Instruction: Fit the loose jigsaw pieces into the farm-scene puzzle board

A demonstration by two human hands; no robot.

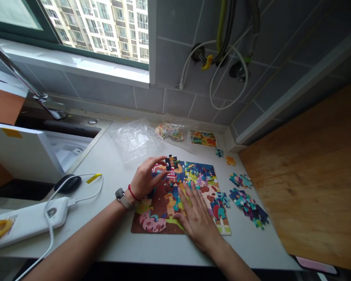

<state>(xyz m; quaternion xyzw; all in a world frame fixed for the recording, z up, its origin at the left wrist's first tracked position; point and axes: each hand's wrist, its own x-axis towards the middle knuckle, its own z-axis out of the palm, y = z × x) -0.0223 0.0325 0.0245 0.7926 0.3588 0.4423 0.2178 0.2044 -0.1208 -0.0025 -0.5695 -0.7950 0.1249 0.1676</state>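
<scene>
A colourful jigsaw puzzle (160,199) lies flat on the white counter in front of me. My left hand (148,175), with a watch and a red string at the wrist, pinches a dark blue puzzle piece (172,160) near the puzzle's upper left edge. Whether that piece touches the pieces below it I cannot tell. My right hand (197,218) lies flat across the middle of the puzzle with fingers stretched out, hiding part of the picture. Loose pieces (247,205) are heaped just right of the puzzle, some resting near its right edge.
Behind the puzzle lie a crumpled clear plastic bag (137,138), a bag of pieces (171,132) and a picture card (204,138). A white power bank (29,220) with a cable sits left, beside a sink (76,128). A wooden panel (310,175) stands at the right.
</scene>
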